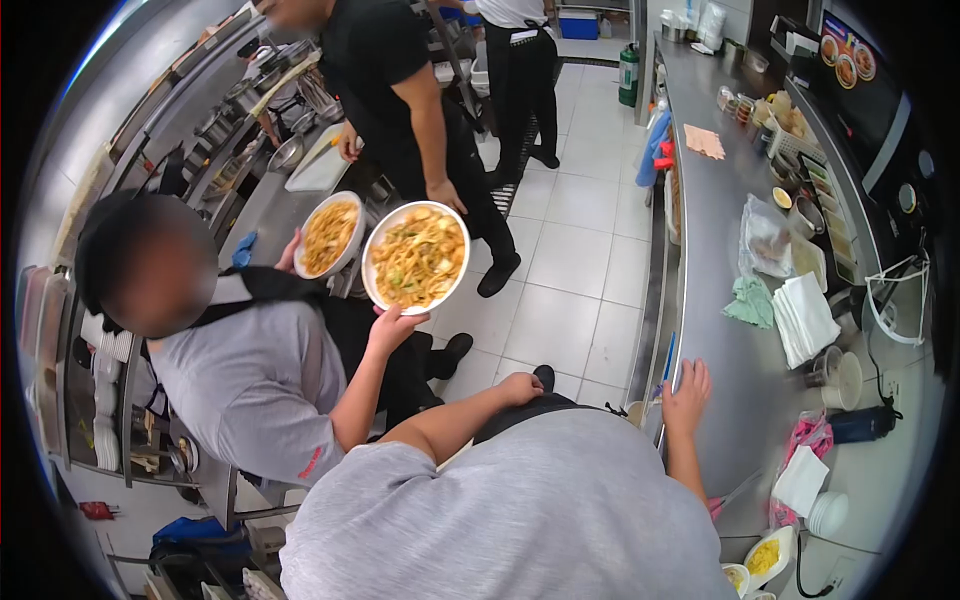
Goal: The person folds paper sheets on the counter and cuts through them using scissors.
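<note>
My left hand (522,388) is loosely curled beside the dark apron (535,413) at my waist, with nothing seen sticking out of it. On the right, my right hand (688,395) rests with fingers stretched out on the near edge of the steel counter (715,330). Close to my left side, a person in a grey shirt (250,375) holds two white bowls of noodles. The nearer noodle bowl (416,258) is tilted towards me; the other noodle bowl (329,236) is further left.
Along the counter's back lie a green cloth (752,302), white folded towels (803,318) and a bagged item (768,236). A yellow-filled dish (766,556) sits lower right. A person in black (385,100) stands by the left worktable. Tiled floor (570,240) runs between.
</note>
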Motion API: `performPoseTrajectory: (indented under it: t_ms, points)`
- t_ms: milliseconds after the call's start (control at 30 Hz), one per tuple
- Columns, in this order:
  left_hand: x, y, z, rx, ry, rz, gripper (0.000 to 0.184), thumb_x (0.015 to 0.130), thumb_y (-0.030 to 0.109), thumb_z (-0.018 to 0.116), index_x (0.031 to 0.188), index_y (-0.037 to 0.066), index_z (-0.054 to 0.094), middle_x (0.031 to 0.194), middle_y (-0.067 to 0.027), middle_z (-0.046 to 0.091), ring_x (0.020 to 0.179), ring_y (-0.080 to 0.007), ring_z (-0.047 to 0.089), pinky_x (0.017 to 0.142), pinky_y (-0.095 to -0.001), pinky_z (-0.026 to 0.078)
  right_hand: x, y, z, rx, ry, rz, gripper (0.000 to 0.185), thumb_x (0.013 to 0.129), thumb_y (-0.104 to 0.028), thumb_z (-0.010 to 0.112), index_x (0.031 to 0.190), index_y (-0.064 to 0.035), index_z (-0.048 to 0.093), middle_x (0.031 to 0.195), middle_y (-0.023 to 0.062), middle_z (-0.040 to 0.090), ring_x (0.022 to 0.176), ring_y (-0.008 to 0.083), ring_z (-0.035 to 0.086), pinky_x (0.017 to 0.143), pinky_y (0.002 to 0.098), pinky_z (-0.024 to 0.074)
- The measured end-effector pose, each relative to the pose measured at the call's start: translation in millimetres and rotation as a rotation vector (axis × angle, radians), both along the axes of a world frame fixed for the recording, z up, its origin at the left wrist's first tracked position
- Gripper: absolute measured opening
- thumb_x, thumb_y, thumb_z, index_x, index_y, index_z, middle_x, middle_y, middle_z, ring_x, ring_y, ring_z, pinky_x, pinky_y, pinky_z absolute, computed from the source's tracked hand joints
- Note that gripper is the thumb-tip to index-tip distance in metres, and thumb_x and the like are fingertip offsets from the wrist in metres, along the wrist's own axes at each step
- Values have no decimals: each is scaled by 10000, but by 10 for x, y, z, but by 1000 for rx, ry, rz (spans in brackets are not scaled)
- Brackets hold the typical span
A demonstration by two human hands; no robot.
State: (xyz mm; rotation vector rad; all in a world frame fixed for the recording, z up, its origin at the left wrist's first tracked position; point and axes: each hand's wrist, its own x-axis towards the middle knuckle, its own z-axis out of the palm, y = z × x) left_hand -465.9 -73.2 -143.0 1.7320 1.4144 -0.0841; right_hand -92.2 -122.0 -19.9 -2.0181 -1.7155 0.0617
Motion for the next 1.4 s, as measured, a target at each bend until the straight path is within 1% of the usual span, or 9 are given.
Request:
performPoseTrajectory:
  t_ms: [200, 533, 667, 800, 933, 1033, 1200, 1300, 1400]
  points:
    - [53, 31, 486, -58, 70, 3, 296, 813, 283, 625, 998, 66, 702, 910, -149, 699, 860, -272, 667, 790, -364, 505, -17, -6, 59, -6, 41, -12, 541, 730, -160, 649, 1230, -18, 499, 1362, 209, 410, 1298, 374, 330, 1106, 486, 220]
    - [-295, 45, -156, -91, 176, -114, 368, 776, 372, 632, 948, 58, 716, 932, -169, 694, 878, -311, 659, 791, -391, 499, -9, -19, 62, -12, 72, -30, 537, 739, -154, 642, 1238, -15, 501, 1375, 212, 398, 1310, 373, 316, 1116, 482, 209]
    - [-742, 126, -820, 172, 202, -741, 358, 819, 410, 557, 918, 111, 728, 965, -167, 685, 913, -323, 639, 796, -413, 495, 0, -17, 66, -23, 73, -35, 540, 734, -142, 649, 1238, -20, 500, 1386, 207, 389, 1316, 368, 311, 1117, 482, 212]
    - [-658, 114, -579, -65, 370, -403, 367, 834, 424, 550, 941, 119, 725, 992, -166, 680, 939, -324, 632, 818, -412, 491, -9, -23, 61, -14, 80, -40, 551, 728, -139, 675, 1238, -21, 502, 1390, 202, 383, 1318, 367, 307, 1115, 485, 214]
    - [-26, 45, 539, -130, 82, -47, 506, 869, 481, 552, 1076, 36, 676, 1023, -176, 677, 992, -297, 630, 890, -370, 471, -2, -33, 49, -2, 73, -28, 551, 727, -143, 685, 1233, -17, 507, 1383, 207, 388, 1312, 379, 309, 1112, 491, 213]
    - [750, -46, 1688, -650, -369, 127, 664, 927, 555, 458, 1353, 46, 469, 1381, -129, 468, 1268, -230, 433, 1047, -339, 336, -4, -23, 77, -3, 100, -22, 549, 726, -147, 680, 1228, -10, 507, 1374, 215, 395, 1309, 383, 310, 1113, 494, 208]
    - [1203, 19, 2584, -780, -455, -264, 661, 965, 544, 370, 1404, 50, 399, 1462, -148, 360, 1391, -256, 259, 1118, -366, 229, -13, -20, 48, 4, 95, -22, 527, 725, -145, 643, 1214, -2, 510, 1371, 222, 398, 1304, 388, 318, 1117, 495, 202]
    - [1357, 1, 3042, -513, -481, -720, 606, 985, 480, 375, 1406, 45, 389, 1479, -156, 328, 1414, -271, 204, 1126, -375, 214, 8, 38, 50, 12, 97, -26, 530, 719, -142, 644, 1212, -1, 510, 1367, 221, 402, 1303, 391, 319, 1116, 497, 205]
    - [1547, -65, 3304, -457, -720, -1011, 571, 986, 442, 404, 1380, 29, 423, 1430, -174, 399, 1371, -279, 304, 1106, -370, 261, -26, -41, 58, 10, 108, -44, 534, 714, -143, 648, 1209, -1, 510, 1362, 219, 407, 1302, 390, 321, 1115, 497, 208]
